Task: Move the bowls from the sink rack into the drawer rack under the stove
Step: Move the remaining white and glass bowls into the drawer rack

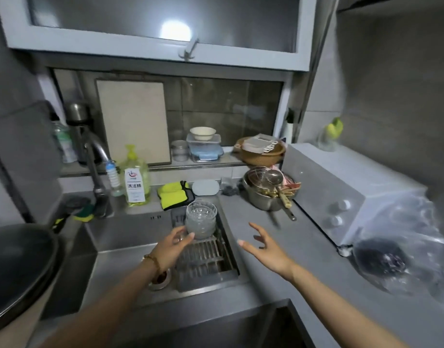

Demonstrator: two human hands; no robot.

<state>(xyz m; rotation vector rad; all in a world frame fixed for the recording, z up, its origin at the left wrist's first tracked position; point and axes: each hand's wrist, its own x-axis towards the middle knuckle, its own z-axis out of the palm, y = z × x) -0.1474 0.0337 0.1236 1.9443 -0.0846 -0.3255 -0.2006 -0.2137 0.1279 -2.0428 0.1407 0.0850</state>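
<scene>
A stack of clear glass bowls (201, 219) stands tilted on the metal sink rack (209, 257) at the right side of the sink. My left hand (174, 244) is at the lower left of the stack, fingers curled against the bottom bowl; whether it grips the stack is unclear. Just right of the rack, my right hand (263, 243) hovers over the grey counter with fingers spread and nothing in it. The drawer rack under the stove is out of view.
A faucet (96, 156) and dish soap bottle (136, 177) stand behind the sink. A steel pot of utensils (268, 192) and a white oven (341, 192) sit on the counter to the right. A black wok lid (17, 267) is at the left.
</scene>
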